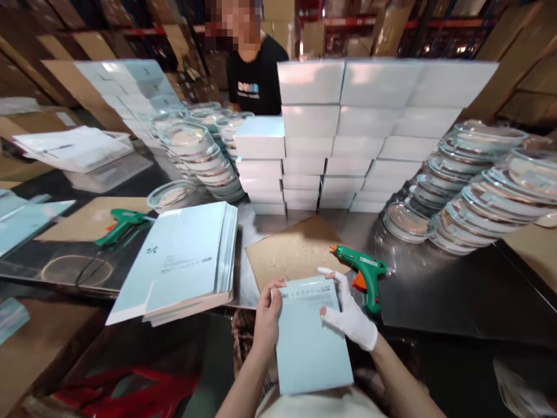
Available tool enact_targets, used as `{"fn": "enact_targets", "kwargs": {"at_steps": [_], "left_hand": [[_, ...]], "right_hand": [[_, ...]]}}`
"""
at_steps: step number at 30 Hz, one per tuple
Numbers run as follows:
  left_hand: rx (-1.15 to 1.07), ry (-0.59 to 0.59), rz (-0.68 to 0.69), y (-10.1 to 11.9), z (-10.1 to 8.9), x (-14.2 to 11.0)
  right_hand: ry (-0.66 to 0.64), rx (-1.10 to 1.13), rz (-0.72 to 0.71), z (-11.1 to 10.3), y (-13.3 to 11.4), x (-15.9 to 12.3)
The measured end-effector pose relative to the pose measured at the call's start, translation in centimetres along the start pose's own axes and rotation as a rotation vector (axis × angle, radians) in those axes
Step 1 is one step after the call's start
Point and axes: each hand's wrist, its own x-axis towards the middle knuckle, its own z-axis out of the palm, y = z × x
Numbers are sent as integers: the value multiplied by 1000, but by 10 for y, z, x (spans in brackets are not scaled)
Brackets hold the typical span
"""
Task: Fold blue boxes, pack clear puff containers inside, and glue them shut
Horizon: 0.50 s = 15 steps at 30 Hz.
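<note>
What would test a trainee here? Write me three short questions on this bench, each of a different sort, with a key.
1. True or false: the right hand is gloved and the left hand is bare.
2. Fill in: the flat light-blue piece is held with ___ hand(s).
3. The green glue gun nearest the hands lies: A) on the white boxes; B) beside the gloved hand; C) on the floor.
Key: 1 true; 2 both; 3 B.

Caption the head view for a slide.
Two hands hold a pale blue box beside a green glue gun.
</note>
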Motion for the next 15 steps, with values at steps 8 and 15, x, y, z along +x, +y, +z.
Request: {"fn": "enact_targets", "kwargs": {"at_steps": [8,15], "left_hand": [[-3,-204,-211,22,-41,-31],[-1,122,105,203,-43,99]], "right_hand": [[228,105,-208,-14,5,39],[813,-113,-222,-62,2,-25]]}}
